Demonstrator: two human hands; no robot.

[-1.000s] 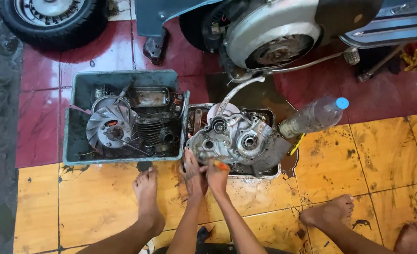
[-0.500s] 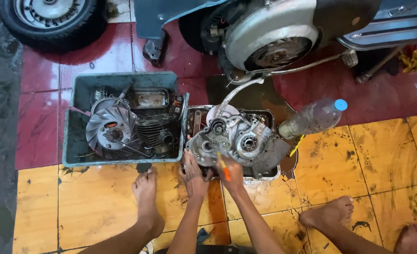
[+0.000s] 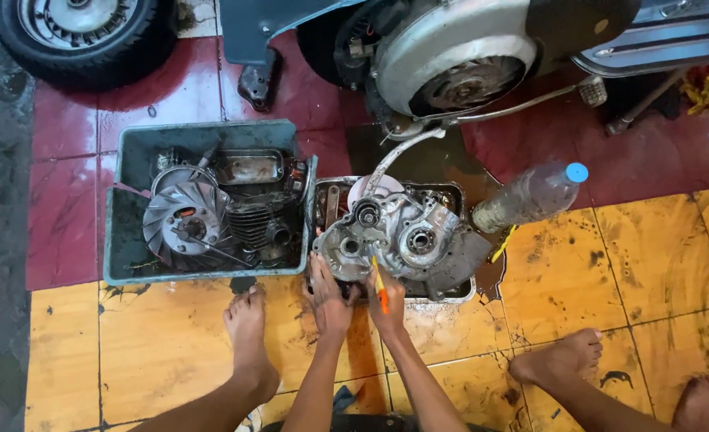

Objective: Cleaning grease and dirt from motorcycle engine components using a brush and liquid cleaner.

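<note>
A scooter (image 3: 466, 56) stands over the red tiles at the top of the view, its round engine cover facing down toward the person, and a loose wheel (image 3: 78, 32) lies at the top left corner. Below them, a grey plastic crate (image 3: 122, 256) holds a finned fan wheel (image 3: 182, 224), a ribbed cylinder and other greasy parts. Just to its right a shallow metal tray (image 3: 458, 294) sits where the red tiles meet the yellow ones, and in it lies the engine case (image 3: 406, 240), a cast grey metal block with round bearing seats, wet with oil. It looks heavy and rigid, and slippery in judgement, so the safest hold would likely be the thick outer rim and lugs rather than the smooth machined faces or thin edges, which could chip or slide in oily fingers. A cloudy plastic bottle (image 3: 530, 196) with a blue cap lies tilted just beside the tray's right corner. The left hand (image 3: 328, 298) rests at the case's near edge, fingers curled against its lower left rim, seemingly steadying it. The right hand (image 3: 386, 302) is clenched around an orange-handled tool (image 3: 379, 286), apparently a small screwdriver or brush, whose tip points up into the case; what sort of tip it has cannot be told. Bare feet flank the arms on the stained yellow floor.
</note>
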